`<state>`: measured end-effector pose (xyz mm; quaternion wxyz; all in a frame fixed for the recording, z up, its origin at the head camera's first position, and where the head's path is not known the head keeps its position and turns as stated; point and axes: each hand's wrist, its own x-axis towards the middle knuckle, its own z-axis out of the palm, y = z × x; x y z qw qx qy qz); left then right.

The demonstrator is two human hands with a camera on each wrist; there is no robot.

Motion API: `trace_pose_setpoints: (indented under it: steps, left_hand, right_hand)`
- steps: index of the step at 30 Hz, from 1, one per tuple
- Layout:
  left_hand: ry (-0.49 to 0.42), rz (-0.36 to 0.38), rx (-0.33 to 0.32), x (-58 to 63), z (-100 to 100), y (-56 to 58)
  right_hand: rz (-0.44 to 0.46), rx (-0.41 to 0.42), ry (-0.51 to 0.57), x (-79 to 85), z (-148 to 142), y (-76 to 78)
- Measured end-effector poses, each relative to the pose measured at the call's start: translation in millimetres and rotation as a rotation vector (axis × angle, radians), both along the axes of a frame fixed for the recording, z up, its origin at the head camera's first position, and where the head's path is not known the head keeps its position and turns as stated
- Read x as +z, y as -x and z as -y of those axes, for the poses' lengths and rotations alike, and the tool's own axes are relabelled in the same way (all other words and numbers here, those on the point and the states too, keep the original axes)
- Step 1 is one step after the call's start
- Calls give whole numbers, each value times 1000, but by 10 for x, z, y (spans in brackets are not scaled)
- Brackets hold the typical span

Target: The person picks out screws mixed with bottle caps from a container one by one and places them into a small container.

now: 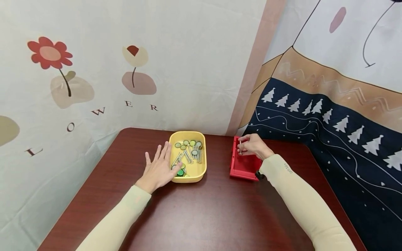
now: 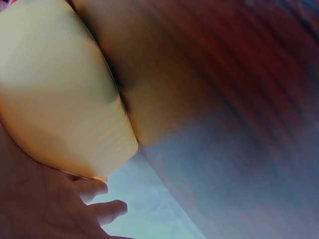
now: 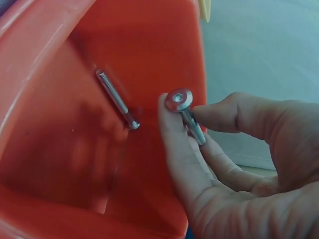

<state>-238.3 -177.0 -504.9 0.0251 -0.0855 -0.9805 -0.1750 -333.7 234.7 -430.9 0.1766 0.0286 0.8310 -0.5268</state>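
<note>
My right hand (image 1: pixel 255 146) is over the red bin (image 1: pixel 243 174), pinching a metal bolt (image 3: pixel 179 99) between thumb and fingers. Its round flanged head with a socket recess faces the right wrist camera. A second bolt (image 3: pixel 117 98) lies inside the bin. With fingers extended, my left hand (image 1: pixel 159 170) rests against the left side of the yellow tray (image 1: pixel 188 180); the thumb reaches over the rim. Several bolts (image 1: pixel 188 157) and several round caps (image 1: pixel 192 143), some green or yellowish, lie in the tray. The left wrist view shows mostly the tray's outer wall (image 2: pixel 60 89).
Both containers stand toward the back of a dark reddish-brown table (image 1: pixel 188 216), with a strip of tabletop between them. A printed white curtain (image 1: pixel 188 69) hangs behind the table, and a dark blue cloth with white trees (image 1: pixel 314 122) hangs on the right.
</note>
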Motion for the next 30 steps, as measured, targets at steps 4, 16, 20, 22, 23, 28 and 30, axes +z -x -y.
trace_pose_setpoints:
  steps: [4, 16, 20, 22, 23, 28, 30]
  left_hand:
    - [1, 2, 1, -6, -1, -3]
    - [3, 3, 2, -1, 1, 2]
    - [4, 3, 2, 3, 1, 0]
    - [5, 4, 2, 3, 2, -1]
    - [4, 4, 2, 3, 2, -2]
    - [1, 2, 2, -12, 3, -1]
    - [-4, 0, 2, -16, 2, 1]
  right_hand:
    - [15, 1, -25, -29, 24, 26]
    - [42, -21, -15, -88, 115, 30]
    - [46, -32, 9, -77, 114, 18]
    - [44, -39, 6, -67, 107, 11]
    - [42, -44, 5, -60, 104, 7]
    - [5, -49, -35, -17, 94, -22]
    - [-17, -46, -57, 0, 95, -33]
